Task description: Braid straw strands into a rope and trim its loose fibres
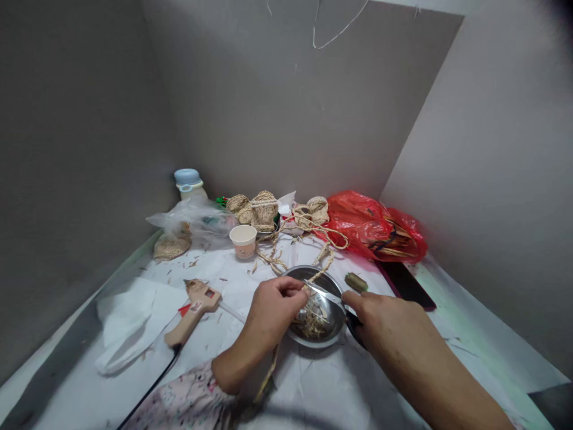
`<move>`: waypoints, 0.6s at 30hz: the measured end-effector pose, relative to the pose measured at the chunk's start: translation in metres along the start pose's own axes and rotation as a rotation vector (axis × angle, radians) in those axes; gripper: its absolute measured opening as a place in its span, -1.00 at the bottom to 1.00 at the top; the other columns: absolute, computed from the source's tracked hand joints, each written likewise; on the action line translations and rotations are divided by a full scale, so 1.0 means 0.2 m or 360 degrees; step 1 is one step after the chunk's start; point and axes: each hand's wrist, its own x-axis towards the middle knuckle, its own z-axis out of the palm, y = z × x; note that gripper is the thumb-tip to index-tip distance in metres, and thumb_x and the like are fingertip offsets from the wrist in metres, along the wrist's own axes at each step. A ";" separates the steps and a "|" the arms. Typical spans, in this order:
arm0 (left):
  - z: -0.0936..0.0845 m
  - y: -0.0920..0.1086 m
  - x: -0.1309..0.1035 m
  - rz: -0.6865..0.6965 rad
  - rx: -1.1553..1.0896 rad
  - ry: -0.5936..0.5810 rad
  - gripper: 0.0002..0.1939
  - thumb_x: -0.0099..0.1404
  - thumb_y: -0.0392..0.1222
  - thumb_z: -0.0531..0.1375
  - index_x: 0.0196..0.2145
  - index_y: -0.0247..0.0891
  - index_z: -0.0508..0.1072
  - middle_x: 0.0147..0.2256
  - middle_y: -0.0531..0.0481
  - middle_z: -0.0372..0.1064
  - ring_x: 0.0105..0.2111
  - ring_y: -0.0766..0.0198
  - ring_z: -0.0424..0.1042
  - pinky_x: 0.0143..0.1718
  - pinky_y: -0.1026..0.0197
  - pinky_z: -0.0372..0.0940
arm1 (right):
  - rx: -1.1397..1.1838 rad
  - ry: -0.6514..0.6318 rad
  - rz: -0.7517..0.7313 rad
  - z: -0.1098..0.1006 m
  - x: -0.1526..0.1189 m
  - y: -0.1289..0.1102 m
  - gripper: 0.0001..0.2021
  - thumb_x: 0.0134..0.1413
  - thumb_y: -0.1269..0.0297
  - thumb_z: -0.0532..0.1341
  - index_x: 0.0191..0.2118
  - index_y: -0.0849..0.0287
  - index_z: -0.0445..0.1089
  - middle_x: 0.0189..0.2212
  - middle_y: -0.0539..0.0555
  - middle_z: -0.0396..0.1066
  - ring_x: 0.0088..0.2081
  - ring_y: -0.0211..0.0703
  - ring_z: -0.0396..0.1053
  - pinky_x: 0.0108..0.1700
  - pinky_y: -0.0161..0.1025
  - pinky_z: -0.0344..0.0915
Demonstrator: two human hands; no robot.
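My left hand (280, 301) pinches a braided straw cord (320, 272) above a steel bowl (313, 343). One end of the cord runs on from the bowl's far rim; another length (267, 379) hangs below my left wrist. In my right hand (373, 316) is a pair of scissors (326, 292) with dark handles. Their blades reach left across the bowl and meet the cord near my left fingertips. Whether the blades are fully closed is hard to make out. Straw clippings (313, 325) lie inside the bowl.
A glue gun (192, 319) with a black cable lies left, near white paper (129, 316). Behind are a paper cup (243, 242), a plastic bag (201, 218), woven straw pieces (264, 209) and a red bag (358, 224). A thread spool (356, 282) and phone (407, 286) lie right.
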 end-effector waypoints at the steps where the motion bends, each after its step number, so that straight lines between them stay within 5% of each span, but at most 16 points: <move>1: 0.00 0.00 0.00 -0.0004 -0.0003 -0.0001 -0.76 0.03 -0.11 0.25 -0.40 -0.35 0.55 -0.53 0.00 0.43 -0.54 0.31 0.31 -0.48 0.30 0.15 | -0.0012 0.0010 -0.0011 0.00 0.00 0.00 -0.79 0.08 0.49 0.12 -0.29 0.03 0.42 -0.45 0.02 0.52 -0.48 -0.07 0.48 -0.55 -0.24 -0.28; 18: 0.02 0.01 -0.01 -0.0004 0.0088 0.0018 -0.76 0.02 -0.11 0.25 -0.44 -0.36 0.56 -0.52 -0.03 0.46 -0.51 0.28 0.35 -0.46 0.28 0.18 | 0.0032 -0.0012 0.0005 0.02 0.01 -0.02 -0.82 0.06 0.46 0.14 -0.30 0.05 0.44 -0.46 0.03 0.53 -0.49 -0.11 0.48 -0.56 -0.24 -0.26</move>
